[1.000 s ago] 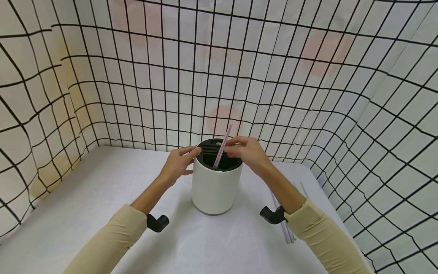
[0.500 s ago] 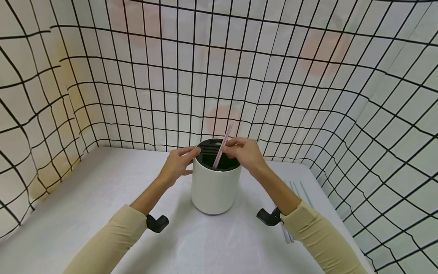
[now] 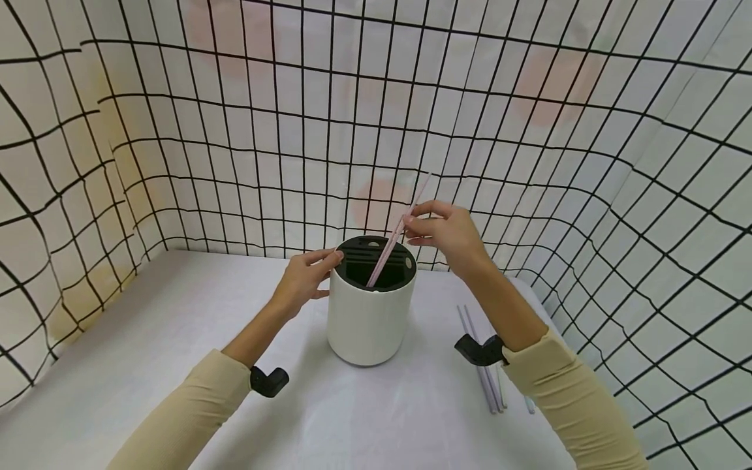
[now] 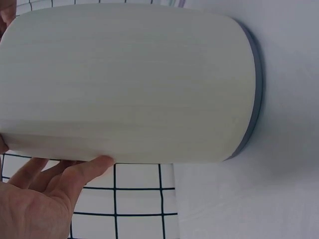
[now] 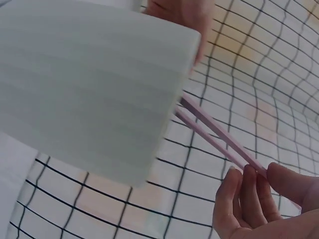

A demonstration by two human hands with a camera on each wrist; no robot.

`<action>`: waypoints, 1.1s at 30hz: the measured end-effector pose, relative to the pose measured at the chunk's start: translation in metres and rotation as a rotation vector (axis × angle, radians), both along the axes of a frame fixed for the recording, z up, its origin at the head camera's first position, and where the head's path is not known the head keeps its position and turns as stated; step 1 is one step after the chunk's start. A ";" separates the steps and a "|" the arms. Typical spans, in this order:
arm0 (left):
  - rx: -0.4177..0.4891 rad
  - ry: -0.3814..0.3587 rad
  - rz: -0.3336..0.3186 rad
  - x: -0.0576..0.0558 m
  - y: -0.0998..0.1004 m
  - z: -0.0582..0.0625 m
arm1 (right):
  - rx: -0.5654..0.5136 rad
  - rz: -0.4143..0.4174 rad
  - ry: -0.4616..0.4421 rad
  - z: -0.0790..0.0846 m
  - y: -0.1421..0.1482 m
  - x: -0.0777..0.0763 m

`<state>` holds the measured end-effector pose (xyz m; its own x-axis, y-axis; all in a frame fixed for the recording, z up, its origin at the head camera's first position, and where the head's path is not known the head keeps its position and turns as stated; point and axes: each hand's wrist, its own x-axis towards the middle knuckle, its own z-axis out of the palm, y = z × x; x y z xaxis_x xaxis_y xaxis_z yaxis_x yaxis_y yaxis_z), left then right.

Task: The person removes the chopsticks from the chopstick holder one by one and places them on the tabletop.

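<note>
A white round utensil holder with a black slotted top stands upright mid-table. My left hand holds its left side, thumb at the rim. In the left wrist view, my fingers touch the holder's smooth wall. Above and right of the rim, my right hand pinches two pink chopsticks between thumb and fingers. They lean to the right, their lower ends inside the large opening, where the tips are hidden. The right wrist view has the chopsticks running close together from the rim to my fingertips.
More pastel chopsticks, lilac and greenish, lie on the white table right of the holder, partly under my right forearm. Black wire grid walls enclose the back and sides. A black wrist camera mount sticks out from each sleeve.
My right hand has risen and shifted right, drawing the pink chopsticks partly up, so more of their length shows. My left hand and the holder stay nearly where they were.
</note>
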<state>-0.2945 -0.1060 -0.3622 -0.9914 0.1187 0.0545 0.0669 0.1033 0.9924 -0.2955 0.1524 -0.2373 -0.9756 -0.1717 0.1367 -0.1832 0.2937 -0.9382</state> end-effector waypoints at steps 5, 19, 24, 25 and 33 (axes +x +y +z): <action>-0.003 -0.005 -0.001 0.001 0.000 0.001 | -0.102 -0.030 0.042 0.020 0.017 0.000; -0.018 -0.002 -0.003 0.000 0.000 0.001 | -0.194 -0.129 0.080 0.046 0.078 0.009; -0.014 -0.006 0.003 0.000 -0.001 0.001 | -0.095 -0.162 0.009 0.024 0.100 -0.001; -0.014 -0.006 0.004 0.001 -0.001 0.001 | -0.081 -0.164 -0.008 0.018 0.104 -0.003; -0.014 -0.005 0.004 0.001 0.001 0.001 | 0.010 -0.155 -0.131 -0.043 0.135 -0.022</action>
<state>-0.2934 -0.1054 -0.3611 -0.9922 0.1151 0.0476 0.0611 0.1170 0.9912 -0.3172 0.2872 -0.2805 -0.9998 -0.0187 0.0056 -0.0113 0.3187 -0.9478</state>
